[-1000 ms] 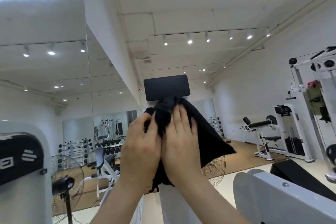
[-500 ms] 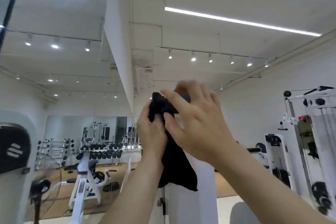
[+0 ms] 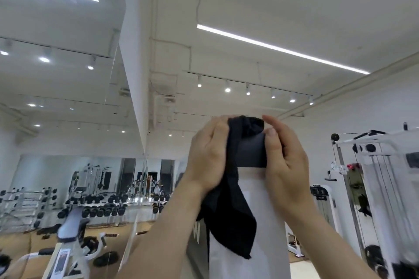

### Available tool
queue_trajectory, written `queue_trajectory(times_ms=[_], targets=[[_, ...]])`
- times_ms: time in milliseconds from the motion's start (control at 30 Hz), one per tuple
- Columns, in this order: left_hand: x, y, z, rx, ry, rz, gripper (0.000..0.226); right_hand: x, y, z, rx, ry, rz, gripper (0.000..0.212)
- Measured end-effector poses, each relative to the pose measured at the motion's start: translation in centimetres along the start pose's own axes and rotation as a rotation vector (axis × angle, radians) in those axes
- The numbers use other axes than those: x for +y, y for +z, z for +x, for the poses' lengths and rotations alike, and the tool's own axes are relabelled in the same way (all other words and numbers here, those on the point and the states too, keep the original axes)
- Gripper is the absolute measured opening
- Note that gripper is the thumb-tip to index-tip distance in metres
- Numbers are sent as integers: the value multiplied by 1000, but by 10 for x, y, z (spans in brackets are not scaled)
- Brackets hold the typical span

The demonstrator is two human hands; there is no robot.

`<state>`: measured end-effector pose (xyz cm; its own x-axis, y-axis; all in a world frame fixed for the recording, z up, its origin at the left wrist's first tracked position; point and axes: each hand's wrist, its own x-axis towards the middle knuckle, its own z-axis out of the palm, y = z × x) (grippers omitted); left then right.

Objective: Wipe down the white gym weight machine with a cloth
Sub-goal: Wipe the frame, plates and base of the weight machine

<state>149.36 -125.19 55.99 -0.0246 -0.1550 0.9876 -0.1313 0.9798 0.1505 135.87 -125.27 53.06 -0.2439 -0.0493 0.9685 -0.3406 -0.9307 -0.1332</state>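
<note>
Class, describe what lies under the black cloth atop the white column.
The black cloth drapes over a dark rectangular panel topping the white column; its lower right face shows. Its top edge and left side are hidden by the cloth and the left hand.

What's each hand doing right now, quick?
Left hand: grips the black cloth, pressing it to the black pad.
Right hand: grips the pad's right edge, thumb in front.
</note>
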Motion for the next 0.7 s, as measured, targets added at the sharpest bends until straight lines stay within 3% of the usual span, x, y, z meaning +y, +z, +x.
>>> queue_trajectory(times_ms=[133, 234, 300, 400, 500, 601, 701], targets=[[-3, -14, 34, -211, -343, -78, 47, 1, -3, 2, -29, 53, 52, 43], [-19, -24, 48, -338, -549, 133, 42, -1, -4, 4, -81, 91, 130, 40], [-23, -26, 59, -450, -548, 327, 36, -4, -4, 5, -106, 132, 208, 37], [-7, -16, 77, -622, -413, 542, 16, -2, -7, 9, -126, 243, 347, 41], [22, -9, 77, -711, -333, 424, 22, -1, -11, 15, -214, 458, 506, 61], [36, -9, 74, -948, -380, 389, 32, 2, -20, 35, -313, 664, 738, 59], [35, -2, 78, -1025, -517, 510, 34, 18, -23, 52, -372, 761, 440, 36]])
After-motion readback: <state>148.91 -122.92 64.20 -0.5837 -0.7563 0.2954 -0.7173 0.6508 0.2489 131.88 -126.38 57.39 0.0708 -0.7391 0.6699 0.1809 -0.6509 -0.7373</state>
